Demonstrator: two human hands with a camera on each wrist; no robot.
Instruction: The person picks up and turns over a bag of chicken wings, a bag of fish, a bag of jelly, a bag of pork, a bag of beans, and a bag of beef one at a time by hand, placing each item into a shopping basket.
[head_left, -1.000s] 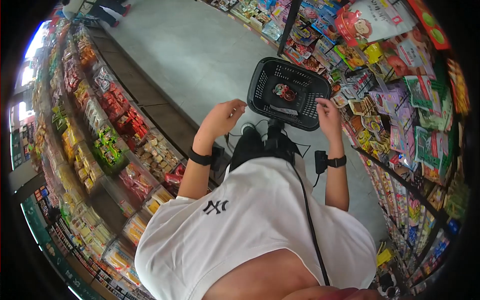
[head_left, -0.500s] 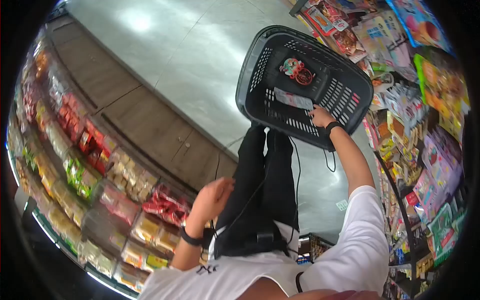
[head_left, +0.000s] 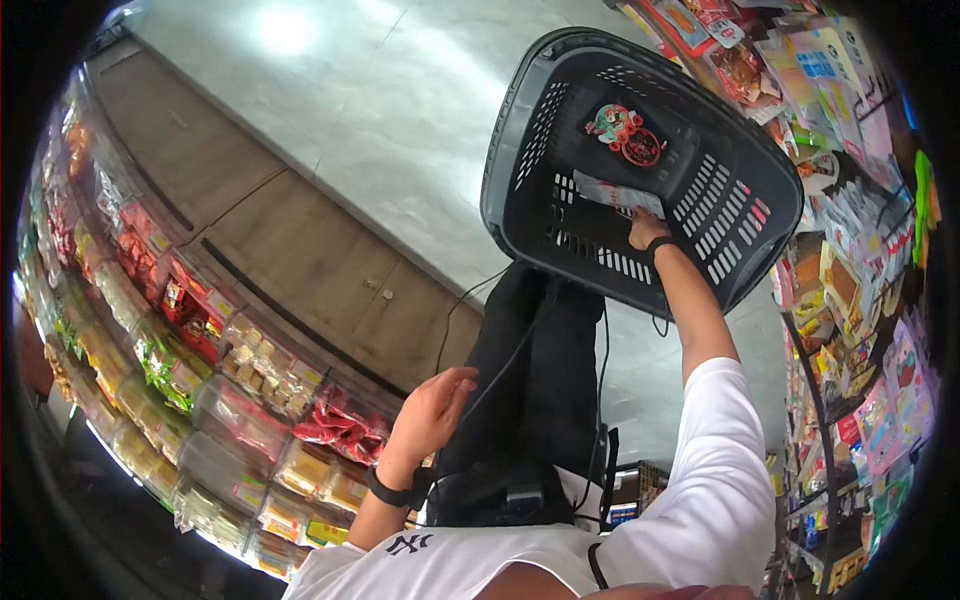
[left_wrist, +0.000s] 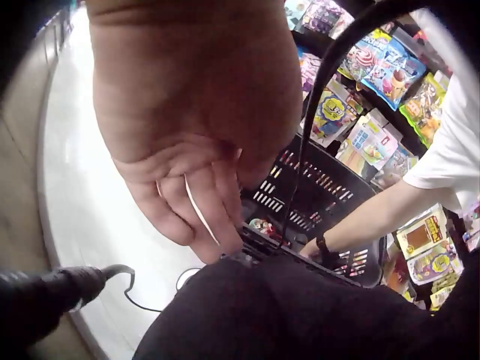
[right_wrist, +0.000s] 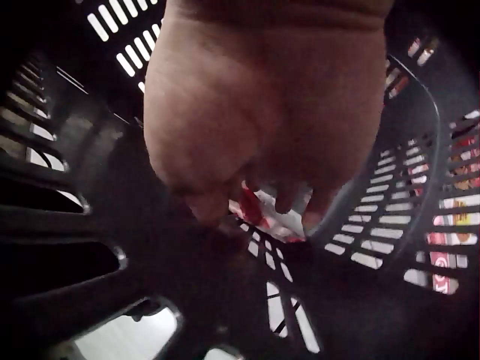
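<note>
A black shopping basket point(head_left: 520, 190) stands in front of the person's legs. Inside it, the right hand point(head_left: 648, 230) has reached down and pinches one end of a flat silvery-white packet point(head_left: 605, 192). Red and white parts of this packet point(right_wrist: 274, 221) show between the curled fingers in the right wrist view. Further in on the basket floor lies a red and green item with a round, ring-like part point(head_left: 628, 137). Above the left thigh hangs the left hand point(head_left: 432, 410), fingers loosely bent and holding nothing. The left wrist view shows its fingers point(left_wrist: 202, 210) pointing down.
Clear-fronted bins of wrapped snacks point(head_left: 265, 365) line the left side, above a brown ledge point(head_left: 300, 240). On the right, racks of bagged snacks point(head_left: 850, 300) stand close beside the basket. Black cables point(head_left: 450, 330) run along the legs. Grey floor point(head_left: 390, 130) stretches ahead.
The right hand has moved from beside the basket down into it and onto the packet. The left hand has lowered toward the thigh. The basket appears larger and nearer, and the view has tilted.
</note>
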